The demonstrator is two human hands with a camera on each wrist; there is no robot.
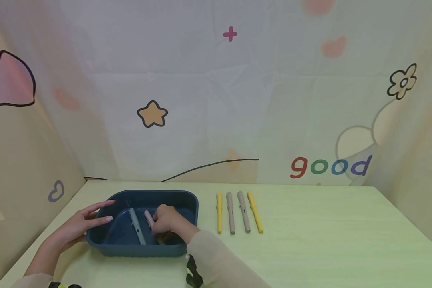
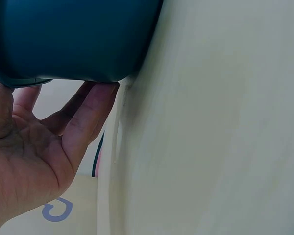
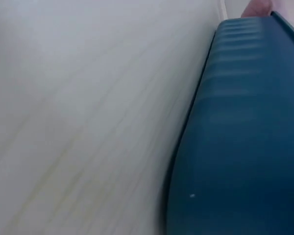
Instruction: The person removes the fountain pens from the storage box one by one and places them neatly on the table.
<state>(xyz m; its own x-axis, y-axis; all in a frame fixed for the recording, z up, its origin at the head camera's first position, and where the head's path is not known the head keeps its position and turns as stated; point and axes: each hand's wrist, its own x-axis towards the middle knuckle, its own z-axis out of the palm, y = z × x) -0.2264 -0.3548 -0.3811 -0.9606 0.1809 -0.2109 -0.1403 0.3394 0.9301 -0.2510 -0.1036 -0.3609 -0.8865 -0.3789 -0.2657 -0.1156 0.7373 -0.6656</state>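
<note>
R hand (image 1: 167, 222) reaches down into the blue bin (image 1: 107, 239) w/ fingers curled, pinching the pink pen (image 1: 149, 218) on the bin floor, just beside a grey-green pen (image 1: 137, 226). L hand (image 1: 79, 226) lies flat, fingers straight, vs the bin's left rim. Bin sits near table's (image 1: 327, 240) front-left corner. Backdrop reads "good" (image 1: 330, 166). Four pens (image 1: 239, 212), 2 yellow + 2 taupe, lie in a row right of bin.

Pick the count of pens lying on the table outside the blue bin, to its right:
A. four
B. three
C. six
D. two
A: the head view shows four pens in a row on the table beside the blue bin, two yellow on the outside and two greyish-brown between them.
</note>
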